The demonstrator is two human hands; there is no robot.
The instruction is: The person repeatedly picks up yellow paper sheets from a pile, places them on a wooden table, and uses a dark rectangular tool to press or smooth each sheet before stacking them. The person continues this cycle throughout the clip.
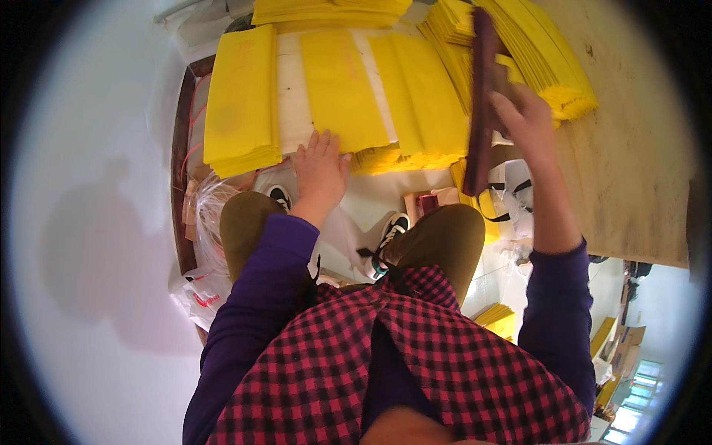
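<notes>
My left hand (322, 169) lies with its fingers outstretched on the near edge of a yellow sheet (337, 89) in the middle of the work surface. My right hand (526, 122) is raised at the right, its fingers wrapped round the grip of a long, narrow, dark maroon bar-shaped tool (482, 96). The tool is held lengthwise, pointing away from me; its exact kind does not show. To the left of the middle sheet sits a thick stack of yellow folded sheets (241, 96). Another yellow stack (426, 104) lies to its right, near the tool.
More yellow bundles (549, 59) lie at the far right beside a brown board (630, 163). A further yellow pile (330, 11) sits at the back. Clear plastic and a white bag (204, 297) stand left of my knees. A white wall (81, 222) borders the left side.
</notes>
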